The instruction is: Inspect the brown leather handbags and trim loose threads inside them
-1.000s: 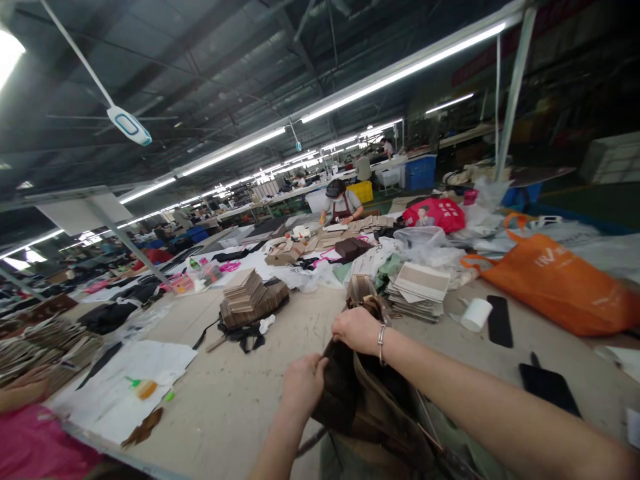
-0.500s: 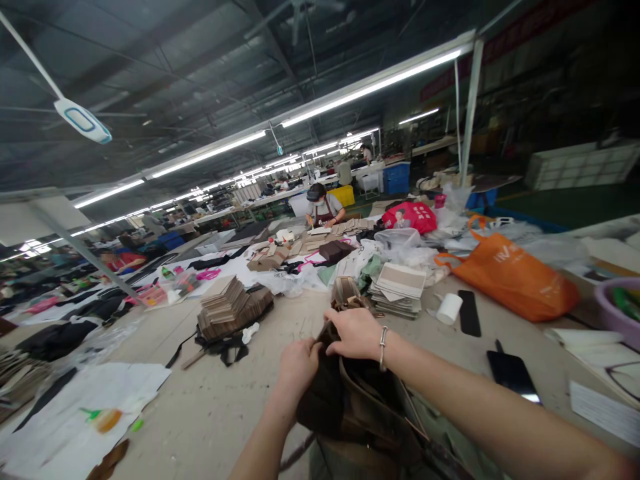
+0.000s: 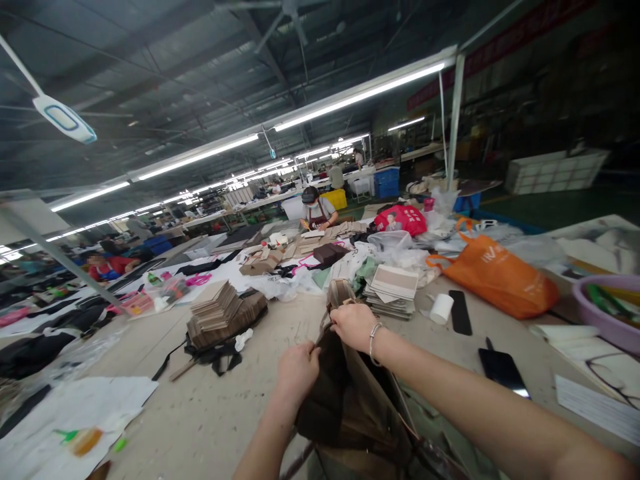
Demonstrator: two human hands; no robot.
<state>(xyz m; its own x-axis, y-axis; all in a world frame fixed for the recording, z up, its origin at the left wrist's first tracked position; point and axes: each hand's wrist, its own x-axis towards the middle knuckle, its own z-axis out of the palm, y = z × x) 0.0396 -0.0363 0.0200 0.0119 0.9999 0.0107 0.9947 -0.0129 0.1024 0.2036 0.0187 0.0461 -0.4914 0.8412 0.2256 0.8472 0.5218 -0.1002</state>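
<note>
A dark brown fabric bag (image 3: 345,400) with lighter olive parts is at the table's near edge, its upper edge raised between my hands. My left hand (image 3: 299,365) is closed on the left side of that edge, thumb on top. My right hand (image 3: 355,325), with a bracelet at the wrist, pinches the edge farther away and to the right. Beyond my right fingers stands a narrow stack of tan pieces (image 3: 341,292). The inside of the bag is dark and mostly hidden by the fabric and my right forearm.
Stacked brown pieces (image 3: 220,310) lie to the left, a glue bottle (image 3: 85,440) on white paper nearer. On the right are a pile of beige panels (image 3: 393,287), a white roll (image 3: 441,309), a phone (image 3: 503,370) and an orange bag (image 3: 500,270). A co-worker (image 3: 319,210) sits across the table.
My hands have moved slightly apart, the right one farther along the bag's edge. The brown fabric between them is now stretched and more open to view. The camera has turned a little right.
</note>
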